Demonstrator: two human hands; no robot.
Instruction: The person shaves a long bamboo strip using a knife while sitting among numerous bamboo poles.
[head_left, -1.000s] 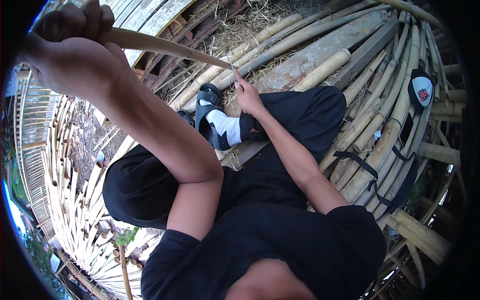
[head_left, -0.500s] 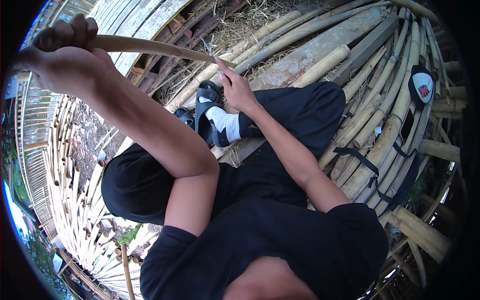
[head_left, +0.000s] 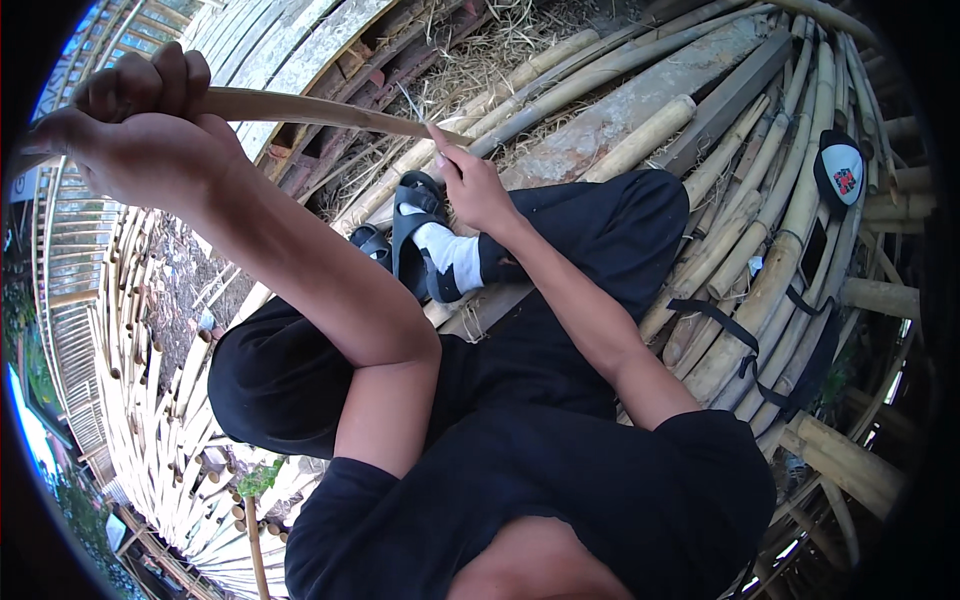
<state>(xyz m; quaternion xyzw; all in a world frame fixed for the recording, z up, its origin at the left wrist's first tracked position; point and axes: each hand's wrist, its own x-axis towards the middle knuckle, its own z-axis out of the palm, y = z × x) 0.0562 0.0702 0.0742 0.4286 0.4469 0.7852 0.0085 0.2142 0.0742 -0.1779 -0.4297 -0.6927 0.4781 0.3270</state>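
Observation:
My left hand (head_left: pixel 155 130), raised at the upper left, is wrapped round a long, flat bamboo strip (head_left: pixel 310 108). The strip bows gently from the fist toward my right hand (head_left: pixel 475 185). That hand is closed near the strip's far end, its index finger stretched up against it. A thin, pointed knife blade (head_left: pixel 411 104) shows just beyond the fingertip; its handle is hidden in the hand. Below lies my foot in a white sock (head_left: pixel 440 252) and black sandal (head_left: pixel 406 225), with the legs folded in black trousers (head_left: pixel 600 225).
Bamboo poles (head_left: pixel 790 230) lie at the right, with a black and white cap (head_left: pixel 841 170) and a black strap (head_left: pixel 715 318) on them. Planks (head_left: pixel 290 50) stand at the upper left above dry straw (head_left: pixel 490 50). Many cut bamboo poles (head_left: pixel 130 370) are piled at the left.
My left hand has shifted slightly right and down with the bamboo strip. The knife blade has slipped a little lower behind the strip; my right hand stays almost in place.

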